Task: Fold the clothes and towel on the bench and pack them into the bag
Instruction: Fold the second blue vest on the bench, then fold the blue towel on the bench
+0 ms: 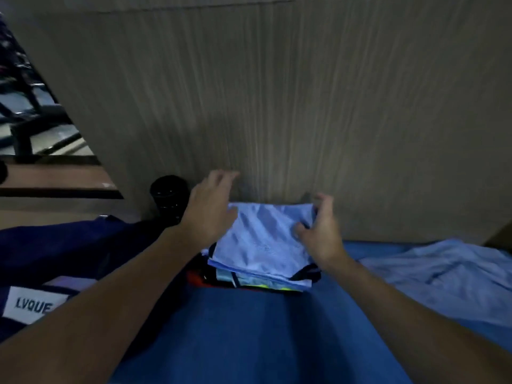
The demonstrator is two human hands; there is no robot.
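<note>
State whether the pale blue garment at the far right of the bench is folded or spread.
Spread. The pale blue garment lies loose and wrinkled across the bench, without the stacked edges of the folded pile.

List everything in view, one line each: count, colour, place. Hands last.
folded garment: one, light blue, top of the stack, middle, near the panel
folded stack: several pieces beneath it, orange, yellow-green and dark edges showing
loose garment: one, light blue, unfolded, on the bench at right
bench: one, blue, foreground
bag: one, navy, left
label: one, white, on the bag
cylinder: one, black, behind the bag, by the panel
panel: one, wood-grain, behind the bench
left hand: open, over the folded garment's left edge
right hand: gripping its right edge
</note>
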